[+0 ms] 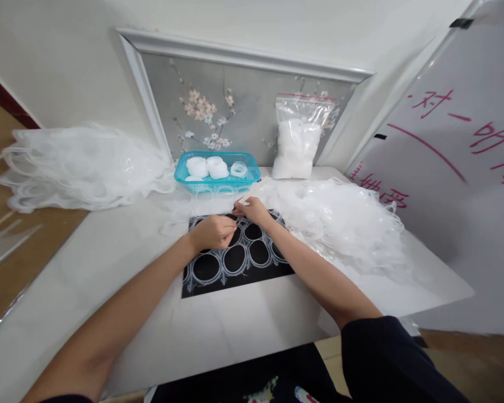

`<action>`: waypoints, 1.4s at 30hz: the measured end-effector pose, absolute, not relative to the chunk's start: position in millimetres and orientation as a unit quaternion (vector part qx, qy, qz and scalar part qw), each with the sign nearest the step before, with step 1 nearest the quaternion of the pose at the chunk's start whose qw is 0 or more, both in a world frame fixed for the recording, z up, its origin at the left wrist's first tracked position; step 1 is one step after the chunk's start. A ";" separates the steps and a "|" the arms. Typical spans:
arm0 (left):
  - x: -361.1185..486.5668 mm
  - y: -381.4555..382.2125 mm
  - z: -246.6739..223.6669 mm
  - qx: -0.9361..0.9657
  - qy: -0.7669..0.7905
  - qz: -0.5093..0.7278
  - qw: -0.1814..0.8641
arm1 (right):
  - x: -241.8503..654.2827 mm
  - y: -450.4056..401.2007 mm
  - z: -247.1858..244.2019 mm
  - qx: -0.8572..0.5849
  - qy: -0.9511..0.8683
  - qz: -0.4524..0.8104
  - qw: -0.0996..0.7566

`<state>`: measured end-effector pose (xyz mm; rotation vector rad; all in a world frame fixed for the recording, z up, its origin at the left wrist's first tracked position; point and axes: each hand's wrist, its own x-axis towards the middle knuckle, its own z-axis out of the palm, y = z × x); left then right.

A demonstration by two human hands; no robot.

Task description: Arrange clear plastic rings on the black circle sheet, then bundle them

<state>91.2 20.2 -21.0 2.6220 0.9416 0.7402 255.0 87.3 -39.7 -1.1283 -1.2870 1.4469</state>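
A clear plastic sheet point(246, 258) with rows of round rings lies over a black mat point(201, 289) on the white table. My left hand point(215, 231) is closed at the upper left of this sheet, its fingers pinched at a ring's edge. What sits between those fingertips is too small to make out. Just to the right, my right hand point(252, 211) is closed around a slim, pale stick-like tool point(248, 196). Its dark lower end points down near my left fingertips. Both hands are close together over the far part of the mat.
Behind the hands stands a blue plastic tray point(217, 183) with white ring stacks inside. A zip bag point(297, 145) of white pieces leans on the framed picture point(243, 73). Heaps of clear plastic sheets lie left point(84, 168) and right point(340, 224). A whiteboard point(457, 224) borders the right side.
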 end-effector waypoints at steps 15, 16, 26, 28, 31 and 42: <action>113.0 -19.7 46.5 0.633 0.366 0.585 0.352 | 289.7 29.2 3.4 -0.314 -0.387 0.761 0.415; 113.2 -21.3 51.9 0.611 0.352 0.593 0.389 | 294.9 19.1 6.6 -0.268 -0.358 0.798 0.404; 117.6 -26.2 68.1 0.457 0.325 0.581 0.590 | 302.3 -26.9 14.7 -0.157 -0.359 0.838 0.381; 118.7 -25.3 67.2 0.434 0.336 0.580 0.602 | 303.6 -30.0 16.6 -0.144 -0.357 0.844 0.374; 120.8 -24.8 66.7 0.391 0.362 0.574 0.621 | 304.9 -34.8 19.1 -0.140 -0.354 0.850 0.364; 123.1 -22.9 63.2 0.338 0.404 0.555 0.644 | 305.6 -41.3 21.2 -0.149 -0.340 0.857 0.358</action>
